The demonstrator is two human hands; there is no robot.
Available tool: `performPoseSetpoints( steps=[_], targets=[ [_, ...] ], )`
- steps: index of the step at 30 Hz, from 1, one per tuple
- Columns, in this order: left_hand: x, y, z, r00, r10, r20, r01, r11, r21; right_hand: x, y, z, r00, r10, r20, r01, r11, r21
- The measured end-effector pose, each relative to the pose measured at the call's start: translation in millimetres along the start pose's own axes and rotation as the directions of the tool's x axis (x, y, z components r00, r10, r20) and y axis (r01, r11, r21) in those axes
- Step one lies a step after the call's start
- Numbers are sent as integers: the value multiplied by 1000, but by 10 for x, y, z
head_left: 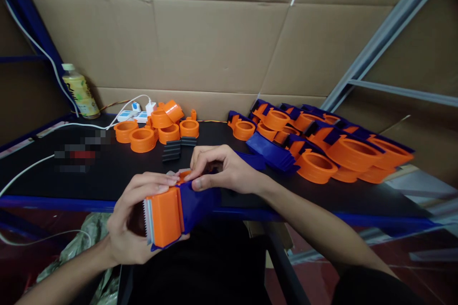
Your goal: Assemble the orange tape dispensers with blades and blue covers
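Two-handed, over the near edge of the black-topped table [75,183], steady the angular orange-and-dark-blue plastic tape dispenser [175,217]. Hold firmly with the left hand's [123,233] wrapped-around grip, minding the cutting end; probably best to press squarely with the right hand's [229,167] narrow grip at the top edge, hard to tell whether pinching. Looks glossy: broad blue panel [198,205], orange front [164,219], thin pale serrated strip [148,224]
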State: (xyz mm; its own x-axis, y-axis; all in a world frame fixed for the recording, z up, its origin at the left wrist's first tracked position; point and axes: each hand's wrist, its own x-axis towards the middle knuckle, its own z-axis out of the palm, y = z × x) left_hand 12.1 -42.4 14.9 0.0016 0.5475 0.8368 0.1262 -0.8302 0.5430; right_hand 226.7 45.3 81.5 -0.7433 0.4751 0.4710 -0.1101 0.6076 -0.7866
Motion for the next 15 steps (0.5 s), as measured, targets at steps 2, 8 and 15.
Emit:
performPoseSetpoints(
  steps=[2,8,15],
  targets=[
    [8,-1,11,999,-51,-8,51,999,-12,2,-5,-11,999,-43,-19,41,993,-114],
    [21,-151,9,882,-388,-266,311,905,-290,-29,-24,-15,920,-378,102,359,709,-607],
    [143,-300,35,830,-558,-1,456,679,-576,3,150,-323,918,-368,-145,161,682,-714]
  ],
)
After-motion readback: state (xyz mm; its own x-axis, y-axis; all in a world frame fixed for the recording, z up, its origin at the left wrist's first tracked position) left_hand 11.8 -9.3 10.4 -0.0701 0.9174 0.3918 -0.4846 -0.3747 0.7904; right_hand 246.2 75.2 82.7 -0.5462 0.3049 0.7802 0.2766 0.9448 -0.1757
